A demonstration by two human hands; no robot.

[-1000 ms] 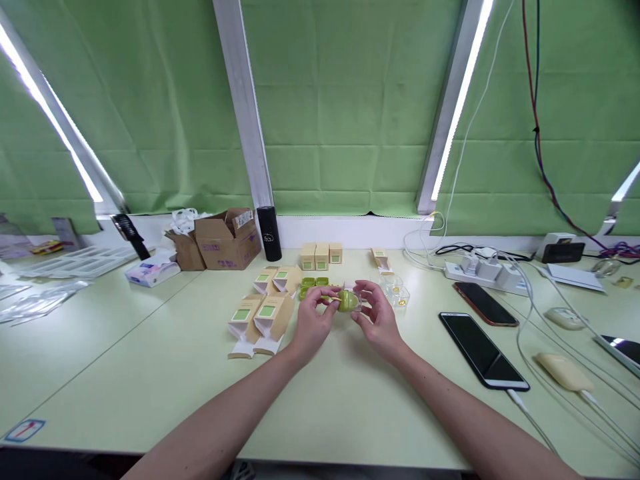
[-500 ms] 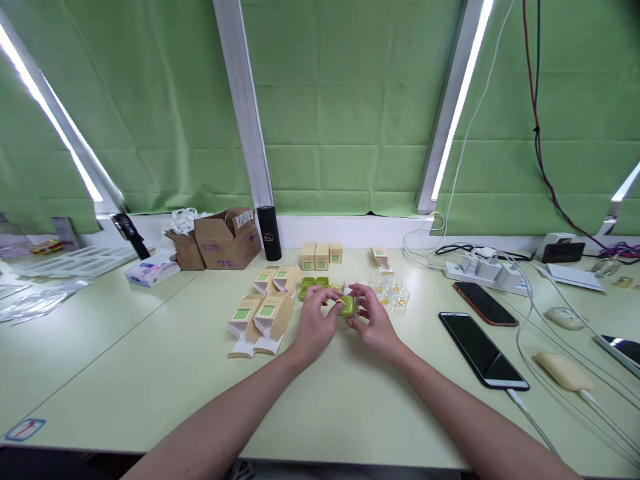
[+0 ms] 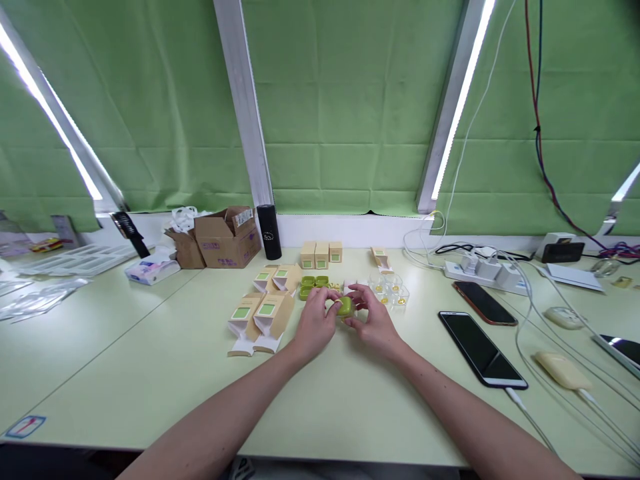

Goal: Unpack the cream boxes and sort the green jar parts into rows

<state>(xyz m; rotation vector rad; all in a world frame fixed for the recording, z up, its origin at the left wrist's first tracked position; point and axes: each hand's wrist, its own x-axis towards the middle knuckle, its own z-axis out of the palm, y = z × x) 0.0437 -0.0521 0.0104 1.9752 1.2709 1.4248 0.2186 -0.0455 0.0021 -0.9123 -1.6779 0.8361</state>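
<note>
Left hand (image 3: pixel 316 321) at nine o'clock and right hand (image 3: pixel 375 321) at three grasp a green case (image 3: pixel 345 306) with their fingers. It has just turned; handling seems unfinished.

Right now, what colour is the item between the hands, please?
The item is olive green, as the head view shows.

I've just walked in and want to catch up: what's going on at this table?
A person is holding a small green piece above the table with the fingers of both the left hand and the right hand. Just beyond the hands are more green pieces and, to the right, clear containers. Open small cartons lie to the left, and three small cartons stand farther back.
</note>
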